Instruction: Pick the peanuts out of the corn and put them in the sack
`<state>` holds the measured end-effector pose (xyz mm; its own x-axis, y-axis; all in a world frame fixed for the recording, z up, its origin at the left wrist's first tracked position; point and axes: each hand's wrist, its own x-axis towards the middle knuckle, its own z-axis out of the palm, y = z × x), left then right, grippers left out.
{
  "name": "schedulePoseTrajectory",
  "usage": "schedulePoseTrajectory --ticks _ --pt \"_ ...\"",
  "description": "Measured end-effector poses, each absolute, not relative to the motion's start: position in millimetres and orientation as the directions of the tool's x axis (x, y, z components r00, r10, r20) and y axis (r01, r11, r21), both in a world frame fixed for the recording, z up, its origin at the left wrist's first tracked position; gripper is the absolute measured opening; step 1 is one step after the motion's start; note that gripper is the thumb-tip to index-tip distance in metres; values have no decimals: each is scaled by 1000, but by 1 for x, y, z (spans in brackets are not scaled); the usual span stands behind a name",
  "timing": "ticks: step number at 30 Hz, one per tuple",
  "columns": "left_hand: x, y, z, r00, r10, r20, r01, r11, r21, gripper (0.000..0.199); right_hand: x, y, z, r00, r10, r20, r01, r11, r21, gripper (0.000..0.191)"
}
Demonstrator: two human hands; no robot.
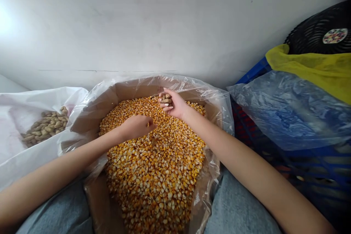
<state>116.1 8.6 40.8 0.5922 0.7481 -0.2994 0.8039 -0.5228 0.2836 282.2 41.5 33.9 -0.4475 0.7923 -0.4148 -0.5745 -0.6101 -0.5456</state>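
Dried corn kernels [159, 175] fill a plastic-lined box [137, 91] between my knees. My right hand [175, 106] is over the far part of the corn, its fingers curled round several unshelled peanuts [166, 99]. Lower and to the left, my left hand [138, 126] hangs just above the kernels with its fingers bent together; the fingertips are partly hidden, so whatever may be in them does not show. A white sack [16, 106] at the left holds a pile of unshelled peanuts [48, 128].
Clear plastic lining [227, 106] stands up round the box's rim. To the right are blue crates [315, 161] with a plastic bag [290, 109], yellow mesh [315, 65] and a black fan [315, 29]. A white wall [164, 25] rises behind.
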Motion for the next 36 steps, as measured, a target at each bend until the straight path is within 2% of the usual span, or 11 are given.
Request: schedulePoseTrajectory --ticks 3,6,9,13,17,21,22,24,28,32,36 --pt "121 -6 31 642 626 -443 748 -637 185 37 286 44 37 -317 851 -419 -688 -511 -515 26" --pt "125 -9 30 672 597 -437 719 -669 191 33 287 43 40 -262 879 -399 -745 -447 -496 28" --pt "125 -2 41 671 671 -316 741 -589 323 35 287 41 43 -220 898 -382 -798 -391 -459 30" --pt "127 4 61 615 788 -26 650 -488 583 34 284 39 43 -214 913 -347 -829 -357 -430 31" --pt "129 3 69 511 838 193 542 -489 684 29 277 37 38 -319 853 -414 -724 -501 -474 26" --pt "126 7 65 467 835 291 520 -525 674 29 271 35 35 -602 587 -542 -450 -810 -376 23" --pt "125 10 62 447 842 302 513 -518 685 31 271 34 36 -642 544 -541 -409 -839 -359 23" --pt "122 20 52 377 870 319 506 -482 715 36 273 35 39 -645 565 -515 -419 -825 -379 22" --pt "120 57 14 345 893 291 607 -448 656 38 287 39 47 -431 778 -457 -627 -622 -469 23" --pt "127 94 -33 648 758 76 634 -592 498 50 308 44 53 -154 910 -384 -728 -367 -579 27" --pt "135 106 -55 680 723 -119 658 -531 534 58 324 45 58 22 954 -299 -723 -192 -664 29"
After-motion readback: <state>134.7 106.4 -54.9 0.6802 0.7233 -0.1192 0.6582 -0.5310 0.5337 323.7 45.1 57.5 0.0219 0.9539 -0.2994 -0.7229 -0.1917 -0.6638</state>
